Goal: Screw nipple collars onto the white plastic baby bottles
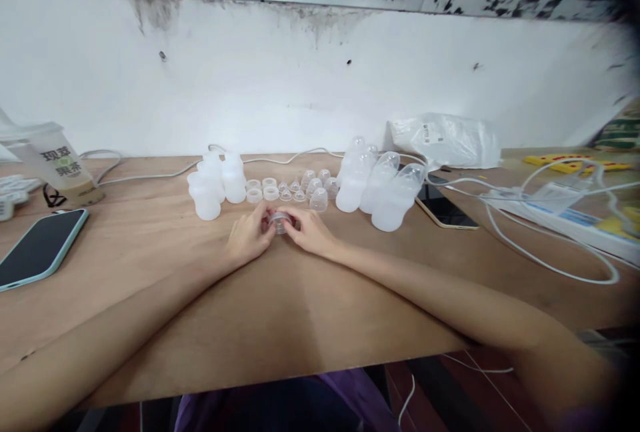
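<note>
Both of my hands meet low over the table around a clear baby bottle collar ring (281, 220). The fingers of my left hand (250, 235) are closed on its left side, and my right hand (314, 232) grips it from the right. Whether a nipple sits inside it, I cannot tell. Just beyond lie several loose collar rings (254, 191), clear nipples (297, 191) and domed bottle caps (318, 199). Open milky bottles (207, 197) stand in a group to the left. On the right are several bottles (391, 202) with clear domed caps on.
A phone (43, 245) and a drink cup (63, 159) are on the left. At right are another phone (445, 205), a plastic bag (445, 141) and a power strip (565, 215) with looping white cables. A white wall (260, 92) rises behind the table (240, 325).
</note>
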{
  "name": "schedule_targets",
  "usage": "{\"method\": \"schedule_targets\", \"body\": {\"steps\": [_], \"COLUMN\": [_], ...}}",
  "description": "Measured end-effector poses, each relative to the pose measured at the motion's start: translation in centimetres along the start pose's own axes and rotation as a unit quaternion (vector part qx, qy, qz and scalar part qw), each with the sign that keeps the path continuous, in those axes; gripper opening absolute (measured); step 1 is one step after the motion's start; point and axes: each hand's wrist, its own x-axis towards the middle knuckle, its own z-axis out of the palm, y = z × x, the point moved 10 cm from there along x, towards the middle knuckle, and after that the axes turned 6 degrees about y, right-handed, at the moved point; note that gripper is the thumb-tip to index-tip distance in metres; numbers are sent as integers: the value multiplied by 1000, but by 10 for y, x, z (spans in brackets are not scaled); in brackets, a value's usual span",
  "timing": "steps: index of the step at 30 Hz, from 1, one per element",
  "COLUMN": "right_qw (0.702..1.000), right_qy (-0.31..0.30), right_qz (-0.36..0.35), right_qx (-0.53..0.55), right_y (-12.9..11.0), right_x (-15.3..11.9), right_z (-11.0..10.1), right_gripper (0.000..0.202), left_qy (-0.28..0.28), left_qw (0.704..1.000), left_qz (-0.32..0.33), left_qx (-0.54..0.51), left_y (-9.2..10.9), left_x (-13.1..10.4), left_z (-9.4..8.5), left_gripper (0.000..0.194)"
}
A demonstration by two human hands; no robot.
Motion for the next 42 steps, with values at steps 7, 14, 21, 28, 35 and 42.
{"method": "schedule_targets", "body": {"steps": [7,14,21,28,35,42], "right_qw": [1000,1000,999,987,937,923], "right_qy": [2,-16,-34,-86,-71,-26], "right_qz": [-11,2,0,27,160,222], "right_qx": [22,15,27,136,301,314], "right_y": [0,1,2,4,38,56], "right_x": [-1,-2,-2,-3,-4,-7], "right_z": [-1,3,7,12,20,16], "right_gripper": [32,30,31,33,39,48], "left_qy": [-8,-5,-4,-7,343,368], "left_qw": [1000,1000,1000,993,930,915], "left_qz": [13,-9,-16,62,92,-164], "left_qx": [-26,-5,17,98,94,33], "left_y": [0,1,-3,6,-5,-115], "left_x": [-1,-1,0,-6,-15,-10], "left_z": [0,-3,-2,-3,-104,-99], "left_gripper": [20,14,11,17,45,64]}}
